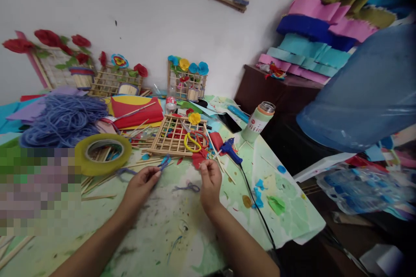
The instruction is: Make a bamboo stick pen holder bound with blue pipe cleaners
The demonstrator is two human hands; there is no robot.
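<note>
Far L on bench (156,233): tangled heap of purple-blue yarn (65,117), then wide yellow roll of clear tape (81,156), just in front of it. L hand (146,181) pinched nearly flat, thumb to fingers, w/ short purple-blue yarn strand (165,162) at the tips. Behind, btwn hands: square lattice of wooden sticks (159,134), w/ yellow-and-orange-handled scissors (191,143) on its R side. R hand (210,177): fingers curled, tips close, by crumpled red paper scrap (196,159); can't tell if gripping it. Farther R: blue plastic glue gun (231,149) w/ black cord.
</note>
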